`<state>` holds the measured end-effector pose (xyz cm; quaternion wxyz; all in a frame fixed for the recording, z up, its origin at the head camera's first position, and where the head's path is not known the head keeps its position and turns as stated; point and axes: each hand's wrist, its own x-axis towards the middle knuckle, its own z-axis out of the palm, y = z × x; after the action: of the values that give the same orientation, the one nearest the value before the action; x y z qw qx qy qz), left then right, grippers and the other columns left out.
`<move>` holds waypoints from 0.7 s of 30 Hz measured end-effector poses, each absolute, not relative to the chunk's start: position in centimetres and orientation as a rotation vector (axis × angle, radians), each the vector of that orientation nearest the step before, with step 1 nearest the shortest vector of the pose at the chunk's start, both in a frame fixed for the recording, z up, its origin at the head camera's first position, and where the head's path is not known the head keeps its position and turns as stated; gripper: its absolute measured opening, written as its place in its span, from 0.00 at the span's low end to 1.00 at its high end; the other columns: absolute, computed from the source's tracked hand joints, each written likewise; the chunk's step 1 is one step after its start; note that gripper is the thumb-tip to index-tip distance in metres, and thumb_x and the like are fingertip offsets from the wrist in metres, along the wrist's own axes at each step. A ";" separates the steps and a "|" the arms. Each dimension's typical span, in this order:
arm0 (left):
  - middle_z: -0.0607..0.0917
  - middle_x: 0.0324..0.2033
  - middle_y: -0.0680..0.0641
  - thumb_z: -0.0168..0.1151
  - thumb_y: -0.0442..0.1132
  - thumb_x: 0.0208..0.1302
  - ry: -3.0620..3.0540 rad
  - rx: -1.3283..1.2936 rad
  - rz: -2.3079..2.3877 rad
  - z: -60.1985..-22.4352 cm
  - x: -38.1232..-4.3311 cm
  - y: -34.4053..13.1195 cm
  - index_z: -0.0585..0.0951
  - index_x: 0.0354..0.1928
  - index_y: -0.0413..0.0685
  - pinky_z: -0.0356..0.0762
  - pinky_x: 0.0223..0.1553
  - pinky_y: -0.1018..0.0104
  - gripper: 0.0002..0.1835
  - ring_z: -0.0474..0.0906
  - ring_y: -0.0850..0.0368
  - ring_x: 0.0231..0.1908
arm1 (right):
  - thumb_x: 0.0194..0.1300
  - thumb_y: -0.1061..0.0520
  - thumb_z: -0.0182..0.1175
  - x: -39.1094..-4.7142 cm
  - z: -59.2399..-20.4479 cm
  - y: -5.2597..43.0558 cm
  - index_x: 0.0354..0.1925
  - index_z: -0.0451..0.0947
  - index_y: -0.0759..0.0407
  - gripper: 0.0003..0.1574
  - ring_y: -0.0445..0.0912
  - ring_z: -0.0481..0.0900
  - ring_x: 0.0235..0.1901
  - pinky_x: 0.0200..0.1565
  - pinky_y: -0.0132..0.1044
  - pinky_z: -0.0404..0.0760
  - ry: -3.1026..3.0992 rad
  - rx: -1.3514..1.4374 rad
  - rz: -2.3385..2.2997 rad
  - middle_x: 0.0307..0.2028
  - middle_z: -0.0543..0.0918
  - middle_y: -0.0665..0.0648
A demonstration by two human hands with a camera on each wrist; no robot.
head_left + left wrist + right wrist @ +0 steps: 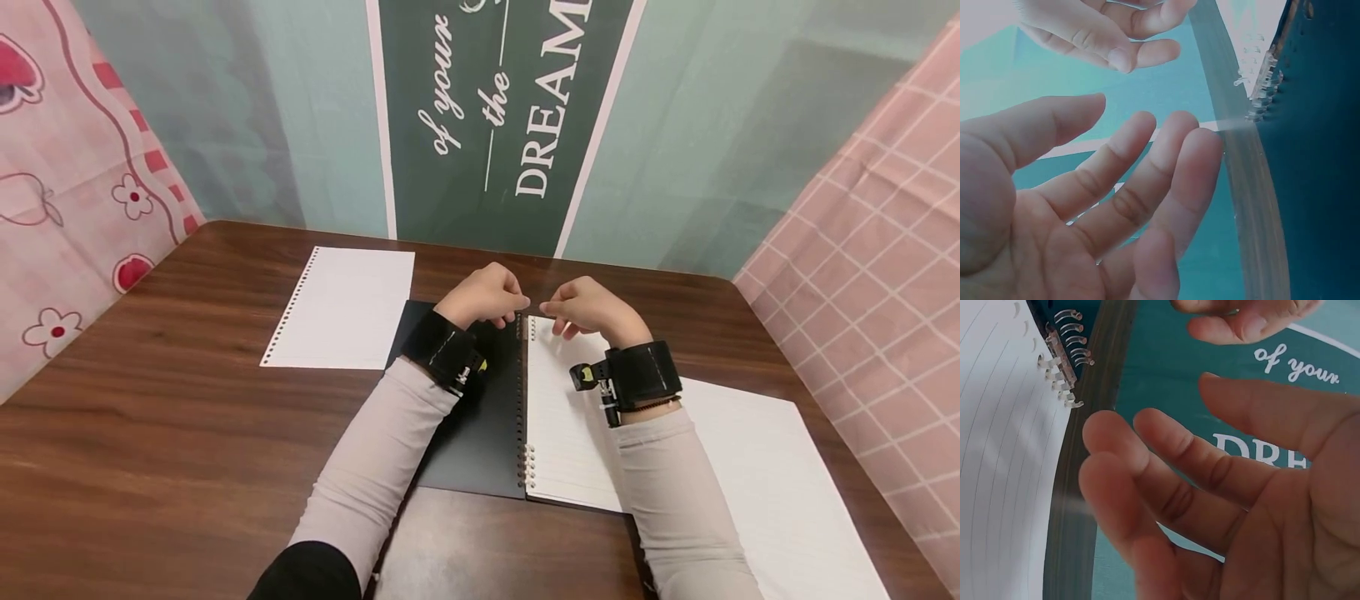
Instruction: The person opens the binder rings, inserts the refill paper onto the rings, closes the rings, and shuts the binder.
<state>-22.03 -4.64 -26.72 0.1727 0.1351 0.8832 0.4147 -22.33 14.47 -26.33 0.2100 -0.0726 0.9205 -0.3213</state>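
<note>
A loose-leaf ring binder [480,433] lies spread on the table, its dark cover on the left and a stack of lined paper [573,450] on the right. Both hands hover over the top end of its spine, holding nothing. In the left wrist view the left hand [1104,200] has its fingers loosely bent and parted from the thumb. The right hand [1210,487] shows the same relaxed shape in the right wrist view, facing the left. Below the fingers, the binder rings [1074,340] at the top end stand split apart, with ring halves on the paper side through the sheet holes.
A loose punched sheet [345,308] lies left of the binder, partly beside its cover. Larger white paper [765,467] extends to the right under the right forearm. The brown wooden table [150,433] ends at a green printed backdrop [495,200]; pink cloths hang at both sides.
</note>
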 end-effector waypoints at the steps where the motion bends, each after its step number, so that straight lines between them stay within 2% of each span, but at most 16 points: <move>1: 0.84 0.33 0.43 0.57 0.43 0.72 2.507 0.386 1.172 -26.7 -21.9 -4.7 0.82 0.47 0.39 0.82 0.47 0.53 0.13 0.84 0.51 0.29 | 0.74 0.54 0.55 -22.2 -26.3 14.4 0.45 0.78 0.72 0.19 0.46 0.82 0.29 0.40 0.40 0.82 2.559 -0.206 -0.891 0.23 0.82 0.54; 5: 0.84 0.33 0.42 0.57 0.42 0.72 2.517 0.390 1.165 -26.7 -21.5 -5.1 0.82 0.47 0.38 0.83 0.44 0.55 0.14 0.83 0.52 0.29 | 0.74 0.54 0.54 -21.8 -26.0 14.0 0.44 0.78 0.71 0.19 0.49 0.83 0.30 0.36 0.39 0.79 2.562 -0.217 -0.866 0.25 0.83 0.56; 13: 0.84 0.31 0.42 0.58 0.42 0.72 2.527 0.386 1.139 -26.9 -21.1 -5.6 0.83 0.49 0.36 0.83 0.46 0.51 0.16 0.83 0.50 0.29 | 0.75 0.53 0.54 -21.1 -25.7 14.2 0.44 0.77 0.71 0.19 0.49 0.83 0.30 0.38 0.40 0.80 2.566 -0.234 -0.812 0.24 0.82 0.55; 21: 0.83 0.29 0.45 0.58 0.43 0.71 2.541 0.411 1.093 -26.6 -20.5 -5.4 0.84 0.47 0.37 0.83 0.43 0.56 0.15 0.83 0.51 0.29 | 0.74 0.54 0.54 -20.3 -25.3 14.6 0.47 0.78 0.71 0.19 0.48 0.83 0.29 0.41 0.43 0.80 2.579 -0.259 -0.765 0.23 0.83 0.55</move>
<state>-20.48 -5.41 -26.63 0.1718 0.1447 0.8951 0.3852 -20.33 14.56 -25.35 0.2177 -0.0934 0.9314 -0.2763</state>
